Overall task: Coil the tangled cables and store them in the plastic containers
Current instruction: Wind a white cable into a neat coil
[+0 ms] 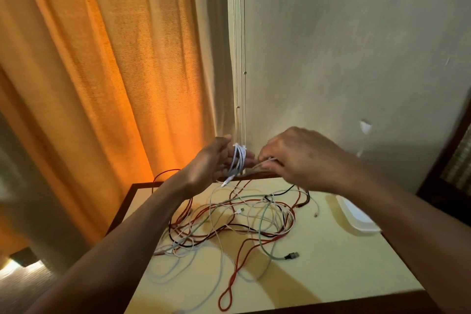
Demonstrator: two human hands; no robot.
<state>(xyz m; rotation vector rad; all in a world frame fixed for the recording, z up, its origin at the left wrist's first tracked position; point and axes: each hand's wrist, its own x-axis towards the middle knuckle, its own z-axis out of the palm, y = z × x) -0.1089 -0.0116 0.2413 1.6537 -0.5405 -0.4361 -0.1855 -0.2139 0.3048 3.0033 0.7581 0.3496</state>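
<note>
On my feed the left hand (pixel 216 158) is raised over the far edge of the table, palm turned toward the other hand, fingers held out fairly straight. A white cable (pixel 238 158) is looped several times around those fingers, so they carry the coil rather than clench it. One plug end of it dangles just below the hand. The right hand (pixel 303 158) sits just beside the coil, with its fingers curled and pinching a loose strand of the same white cable close to the left fingertips.

Below both hands I see the cable tangle (pixel 237 219) spread over the pale yellow table (pixel 331 278): red, white, black and pale green leads crossing each other, with a dark USB plug (pixel 293 255) lying toward the near right. A clear plastic container (pixel 356 216) rests at the table's right edge, apart from the tangle. An orange curtain (pixel 102 71) hangs to the left and a plain wall (pixel 356 33) stands behind.
</note>
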